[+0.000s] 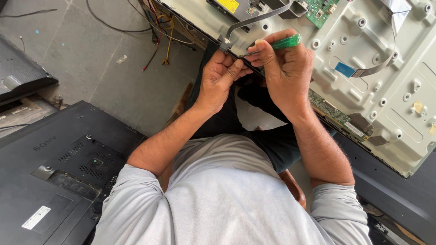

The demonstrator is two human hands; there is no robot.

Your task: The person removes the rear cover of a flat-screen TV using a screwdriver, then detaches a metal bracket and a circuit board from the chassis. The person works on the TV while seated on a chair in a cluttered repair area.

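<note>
My right hand (284, 68) grips a screwdriver with a clear green handle (287, 42), its thin shaft pointing left toward the edge of an opened flat-screen panel. My left hand (219, 77) pinches that same lower edge right by the tip, fingers curled on the rim near a grey flat ribbon cable (254, 19). The panel's pale metal back plate (386, 86) slopes from top centre to the right, with a narrow green circuit strip (331, 111) along its lower edge.
A black television back cover (54, 172) lies on the floor at lower left, another dark set (18, 77) at the left edge. Loose red, yellow and black wires (159, 27) trail over the grey tiles. A green board (320, 11) sits at the top.
</note>
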